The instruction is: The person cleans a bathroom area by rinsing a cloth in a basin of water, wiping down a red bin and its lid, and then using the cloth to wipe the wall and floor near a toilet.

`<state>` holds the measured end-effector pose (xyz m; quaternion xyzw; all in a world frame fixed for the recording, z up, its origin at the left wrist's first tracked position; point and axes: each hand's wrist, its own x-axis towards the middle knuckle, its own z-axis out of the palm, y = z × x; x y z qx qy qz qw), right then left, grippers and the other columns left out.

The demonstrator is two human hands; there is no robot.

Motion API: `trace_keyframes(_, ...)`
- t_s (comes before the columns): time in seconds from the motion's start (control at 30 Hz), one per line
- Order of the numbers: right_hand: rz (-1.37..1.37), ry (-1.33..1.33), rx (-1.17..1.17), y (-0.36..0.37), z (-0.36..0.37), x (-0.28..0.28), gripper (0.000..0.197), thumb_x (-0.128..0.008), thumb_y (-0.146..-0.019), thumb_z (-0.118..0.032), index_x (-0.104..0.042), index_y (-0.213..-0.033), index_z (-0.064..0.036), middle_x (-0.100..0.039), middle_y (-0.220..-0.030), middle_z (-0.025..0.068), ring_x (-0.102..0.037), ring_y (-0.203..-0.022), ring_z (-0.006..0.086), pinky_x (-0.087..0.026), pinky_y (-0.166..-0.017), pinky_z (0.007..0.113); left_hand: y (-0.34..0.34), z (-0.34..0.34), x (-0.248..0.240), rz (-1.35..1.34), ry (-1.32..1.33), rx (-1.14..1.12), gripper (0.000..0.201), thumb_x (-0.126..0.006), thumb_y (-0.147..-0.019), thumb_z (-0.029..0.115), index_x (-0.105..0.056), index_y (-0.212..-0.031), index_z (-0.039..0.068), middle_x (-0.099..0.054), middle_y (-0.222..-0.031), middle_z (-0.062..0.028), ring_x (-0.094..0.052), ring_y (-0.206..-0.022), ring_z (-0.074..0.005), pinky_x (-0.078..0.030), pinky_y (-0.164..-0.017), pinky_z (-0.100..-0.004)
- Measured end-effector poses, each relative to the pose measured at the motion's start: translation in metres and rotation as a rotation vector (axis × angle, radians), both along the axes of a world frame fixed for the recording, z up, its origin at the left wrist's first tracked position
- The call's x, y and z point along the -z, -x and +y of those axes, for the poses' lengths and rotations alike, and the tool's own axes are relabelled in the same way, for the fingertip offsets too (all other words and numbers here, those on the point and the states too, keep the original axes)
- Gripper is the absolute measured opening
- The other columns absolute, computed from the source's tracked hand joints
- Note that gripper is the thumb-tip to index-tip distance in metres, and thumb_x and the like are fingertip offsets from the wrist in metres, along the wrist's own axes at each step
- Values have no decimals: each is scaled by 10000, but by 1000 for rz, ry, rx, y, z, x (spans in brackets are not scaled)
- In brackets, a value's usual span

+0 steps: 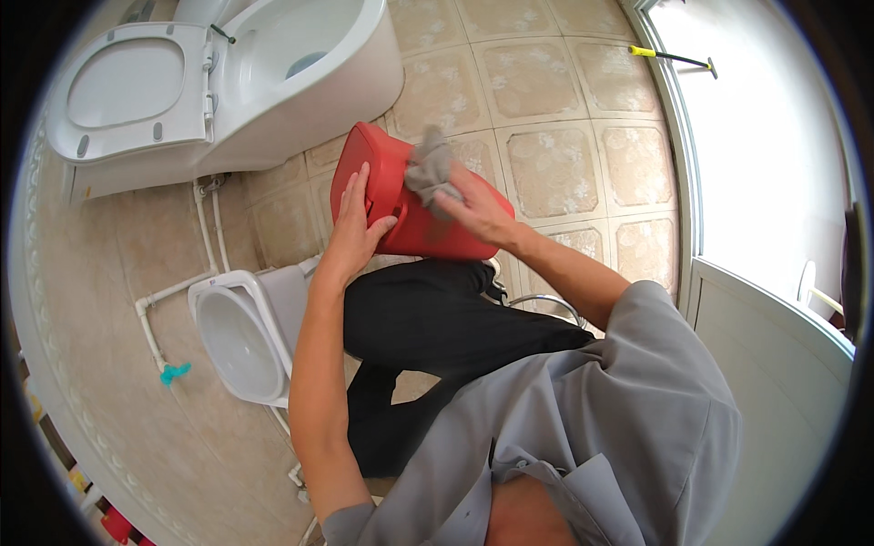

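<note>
A red lidded bin (446,238) lies tilted in front of my knees, its rounded lid end toward the left. My left hand (355,232) rests on that end, fingers stretched along the lid and thumb apart near the seam. Bunched in my right hand (480,211) is a grey cloth (430,173), pressed to the upper side of the bin. The cloth is slightly blurred, and part of it is hidden by my fingers.
A white toilet (300,118) with its lid raised stands at the upper left. Nearer on the left are a small white basin (238,344), pipes and a teal valve handle (175,373). Tiled floor (551,173) reaches a doorway at right, where a yellow-handled tool (669,57) lies.
</note>
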<state>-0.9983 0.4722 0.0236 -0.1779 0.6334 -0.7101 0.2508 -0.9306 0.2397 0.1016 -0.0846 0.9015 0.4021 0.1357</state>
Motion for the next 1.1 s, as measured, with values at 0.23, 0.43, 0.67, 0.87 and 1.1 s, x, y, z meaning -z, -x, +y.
trace_keyframes(0.23, 849, -380, 258, -54, 30, 85, 512, -755, -814, -109, -573, -1284, -23, -504, -1407, 258, -463, -1299, 519, -393, -1122, 508, 9, 17, 0, -106, 173, -68, 958, -774, -875, 187, -204, -1646, 174, -254, -1631, -324, -230, -1540, -442, -269, -1234, -442)
trace_keyframes(0.43, 20, -438, 542, -21, 69, 118, 379, -682, -951, -263, -598, -1223, -13, -582, -1178, 243, -566, -1107, 412, -459, -974, 443, 27, 50, -21, -205, 113, 13, 1156, -876, -723, 404, -202, -1651, 264, -245, -1706, -76, -249, -1524, -408, -268, -1169, -668)
trace_keyframes(0.67, -202, -301, 555, -20, 85, 126, 335, -668, -985, -301, -621, -1142, -8, -671, -978, 152, -642, -909, 242, -516, -804, 390, 22, 79, -18, -130, 309, 174, 1210, -891, -627, 500, -280, -1637, 229, -237, -1709, -93, -276, -1496, -396, -295, -1147, -587)
trace_keyframes(0.87, -262, -356, 673, -22, 97, 143, 346, -654, -994, -327, -627, -1093, 3, -685, -932, 137, -639, -844, 209, -516, -747, 346, 14, 110, -13, 35, 436, 265, 1169, -875, -669, 498, -279, -1635, 218, -293, -1677, -137, -323, -1464, -409, -307, -1129, -565)
trace_keyframes(1.1, -318, -220, 583, -24, 125, 82, 551, -700, -943, -476, -659, -1153, 32, -673, -961, 164, -660, -949, 263, -515, -860, 389, -7, 162, 11, 221, 446, 150, 1052, -830, -726, 555, -380, -1586, 151, -337, -1654, -128, -353, -1435, -400, -298, -1102, -567)
